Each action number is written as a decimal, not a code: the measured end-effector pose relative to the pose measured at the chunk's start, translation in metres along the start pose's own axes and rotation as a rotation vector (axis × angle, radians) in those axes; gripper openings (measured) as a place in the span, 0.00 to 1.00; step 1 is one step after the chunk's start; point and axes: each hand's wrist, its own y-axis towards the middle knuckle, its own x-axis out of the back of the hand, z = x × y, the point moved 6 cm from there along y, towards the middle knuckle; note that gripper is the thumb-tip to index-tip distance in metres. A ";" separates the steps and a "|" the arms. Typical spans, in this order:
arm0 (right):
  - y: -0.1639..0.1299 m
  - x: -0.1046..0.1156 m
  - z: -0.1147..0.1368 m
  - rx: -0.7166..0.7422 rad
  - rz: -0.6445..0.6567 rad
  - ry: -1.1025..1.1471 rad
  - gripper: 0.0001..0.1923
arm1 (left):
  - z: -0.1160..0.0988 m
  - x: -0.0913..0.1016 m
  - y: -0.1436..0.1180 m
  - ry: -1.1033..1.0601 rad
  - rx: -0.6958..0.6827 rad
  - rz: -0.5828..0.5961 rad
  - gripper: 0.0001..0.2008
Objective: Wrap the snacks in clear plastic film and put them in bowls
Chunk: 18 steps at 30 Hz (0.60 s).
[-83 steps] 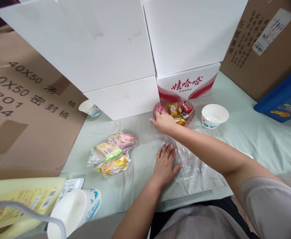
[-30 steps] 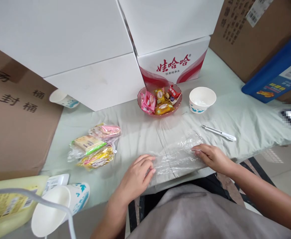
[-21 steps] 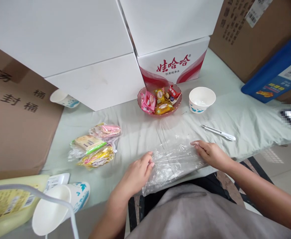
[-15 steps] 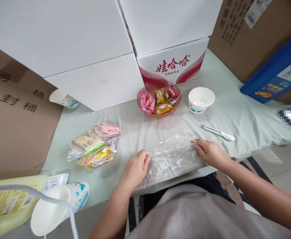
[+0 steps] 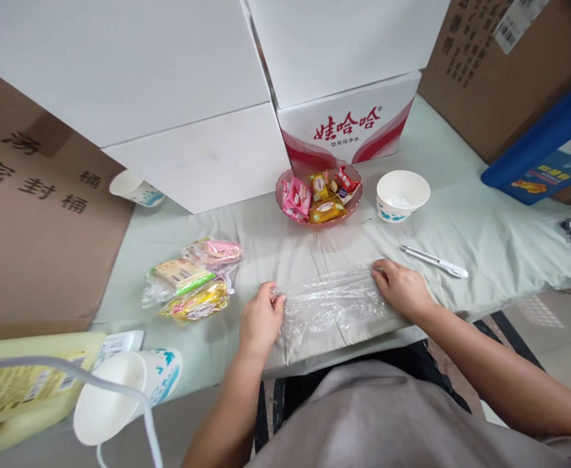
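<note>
Half a second ago the clear plastic bag [image 5: 331, 305] lay spread wider; now it is pulled into a narrower, crinkled strip, lying flat at the near edge of the pale green cloth [image 5: 485, 234], in front of the pink candy dish [image 5: 320, 198]. The left hand [image 5: 260, 320] pinches its left end with curled fingers; the right hand [image 5: 400, 291] grips its right end, just short of the pen [image 5: 434, 261].
</note>
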 end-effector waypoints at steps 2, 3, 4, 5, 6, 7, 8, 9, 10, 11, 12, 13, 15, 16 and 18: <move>0.000 0.000 0.001 0.004 -0.001 -0.041 0.15 | 0.005 0.002 0.000 0.017 0.000 -0.032 0.12; 0.000 0.001 0.001 0.004 0.000 -0.056 0.16 | 0.007 0.003 -0.001 0.028 -0.001 -0.049 0.12; 0.000 0.001 0.002 0.006 0.002 -0.068 0.16 | 0.008 0.004 -0.002 0.040 -0.009 -0.076 0.12; 0.000 0.001 0.002 0.008 0.005 -0.077 0.16 | 0.007 0.006 -0.004 0.052 -0.025 -0.115 0.12; 0.000 0.002 0.002 0.010 0.008 -0.084 0.16 | 0.005 0.009 -0.007 0.065 -0.047 -0.169 0.11; 0.000 0.002 0.002 0.011 0.012 -0.089 0.16 | 0.001 0.012 -0.010 0.075 -0.079 -0.234 0.11; 0.000 0.002 0.003 0.013 0.016 -0.093 0.16 | -0.005 0.016 -0.015 0.081 -0.123 -0.303 0.10; -0.001 0.001 0.004 0.015 0.021 -0.097 0.16 | -0.013 0.018 -0.020 0.081 -0.181 -0.358 0.09; -0.001 0.001 0.004 0.016 0.026 -0.101 0.16 | -0.022 0.018 -0.026 0.075 -0.257 -0.383 0.09; -0.001 0.000 0.005 0.016 0.031 -0.106 0.16 | -0.032 0.015 -0.030 0.069 -0.352 -0.367 0.09; -0.001 0.000 0.006 0.020 0.038 -0.114 0.17 | -0.042 0.008 -0.035 0.070 -0.459 -0.311 0.10; -0.001 -0.001 0.006 0.026 0.043 -0.125 0.17 | -0.051 0.000 -0.039 0.084 -0.565 -0.228 0.13; 0.001 0.001 0.002 0.035 0.039 -0.165 0.17 | -0.061 -0.019 -0.047 0.150 -0.722 -0.049 0.23; 0.002 0.003 -0.002 0.034 0.030 -0.193 0.18 | -0.061 -0.027 -0.050 0.191 -0.760 0.019 0.28; 0.003 0.010 -0.014 0.018 -0.006 -0.246 0.18 | -0.056 -0.036 -0.051 0.256 -0.768 0.099 0.35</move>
